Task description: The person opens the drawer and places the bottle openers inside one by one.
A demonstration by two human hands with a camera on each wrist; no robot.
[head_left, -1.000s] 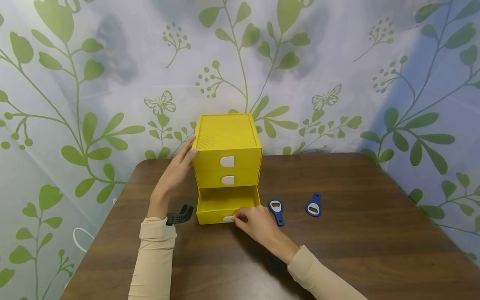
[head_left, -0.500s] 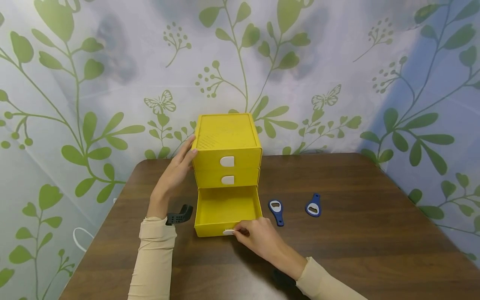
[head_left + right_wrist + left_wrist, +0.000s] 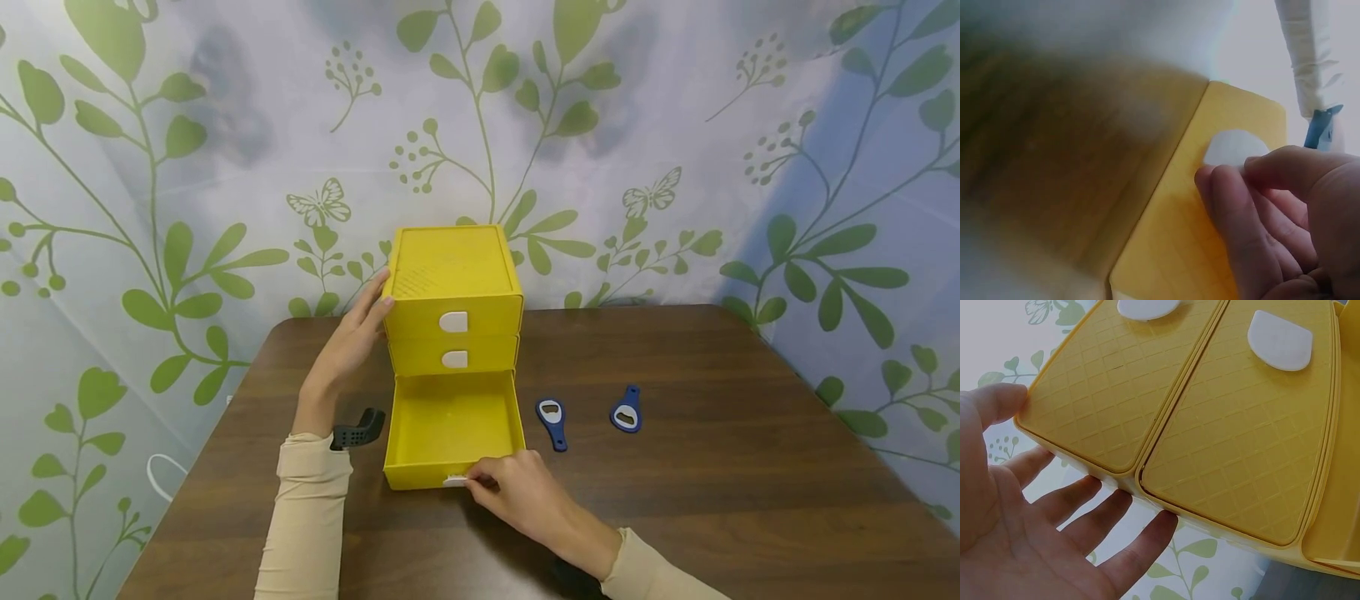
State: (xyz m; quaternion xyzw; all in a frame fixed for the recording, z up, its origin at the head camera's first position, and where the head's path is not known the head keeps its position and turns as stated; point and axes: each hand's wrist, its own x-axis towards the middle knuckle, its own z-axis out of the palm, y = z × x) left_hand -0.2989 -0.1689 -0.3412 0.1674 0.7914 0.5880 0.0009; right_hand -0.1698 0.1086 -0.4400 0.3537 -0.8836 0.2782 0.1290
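Note:
A yellow three-drawer box stands on the table, its top two drawers closed. The bottom drawer is pulled far out, and its floor shows bare. My right hand pinches the white handle of that drawer between thumb and fingers. Against the box's left side rests my left hand; in the left wrist view its straight fingers touch the side wall, with the thumb at the top front corner. Two blue bottle openers, a nearer one and a farther one, lie right of the drawer.
The brown wooden table extends to both sides of the box. Behind it hangs a white cloth with green leaf prints. A white cable loops beside the table's left edge.
My right hand has moved toward me with the handle, and the bottom drawer has slid farther out. My left hand stays at the box's side. The bottle openers have not moved.

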